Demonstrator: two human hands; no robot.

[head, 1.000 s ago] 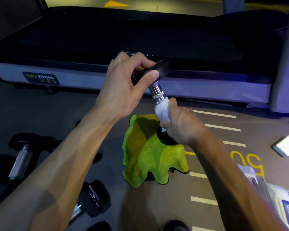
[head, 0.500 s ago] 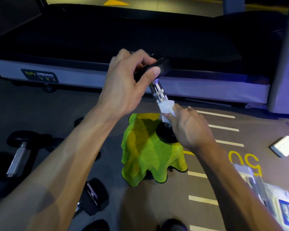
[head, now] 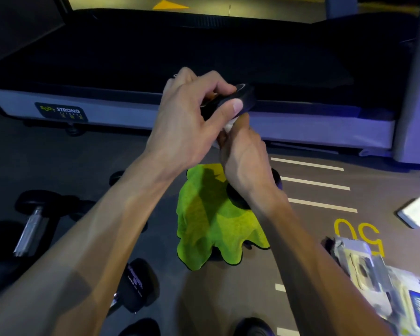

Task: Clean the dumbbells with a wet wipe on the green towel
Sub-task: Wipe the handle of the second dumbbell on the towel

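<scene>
Nearest, a pack of wipes [head: 415, 309] lies on the floor at the right, and a dark dumbbell head [head: 137, 284] sits at the lower left, with another dumbbell [head: 32, 226] beyond it. In the middle the green towel [head: 214, 229] is spread in folds on the floor. A dumbbell [head: 230, 100] stands tilted on end on it, its lower head [head: 238, 200] resting on the towel. The right hand [head: 245, 161] is wrapped round the handle with a white wipe [head: 228, 126] showing just above its fingers, close under the upper head. The left hand [head: 189, 120] grips that upper head, thumb and fingers curled round its rim. Behind them runs a treadmill [head: 204, 57] with a "Body Strong" label [head: 61, 112].
</scene>
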